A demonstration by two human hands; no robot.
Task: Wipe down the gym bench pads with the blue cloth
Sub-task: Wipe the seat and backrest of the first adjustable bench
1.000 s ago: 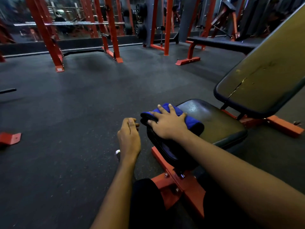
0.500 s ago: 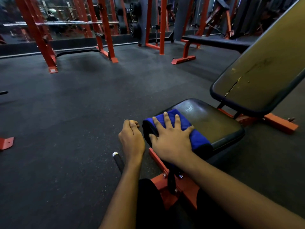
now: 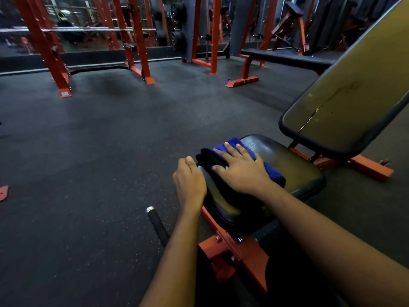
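A dark rubber floor (image 3: 99, 151) is seen spread across a dim gym, with red steel racks (image 3: 137, 41) lined up along the far mirrored wall. At right, the inclined backrest pad (image 3: 345, 103) of an adjustable bench is tilted upward, its worn covering split by a long crack. A flat bench (image 3: 287, 57) is set on red legs well behind it. Below the backrest, the black seat pad (image 3: 294, 169) is carried on a red frame (image 3: 239, 255). The blue cloth (image 3: 273, 173) is laid over the seat pad's near front corner and draped down its edge. It is pressed flat under the right hand (image 3: 241, 171), whose fingers are spread and straight on top of it. The left hand (image 3: 189, 185) is held just beside the seat pad's front edge with its fingers curled under; whether anything is grasped cannot be told. A black padded bar (image 3: 157, 224) with a metal end cap is seen low beside the left forearm.
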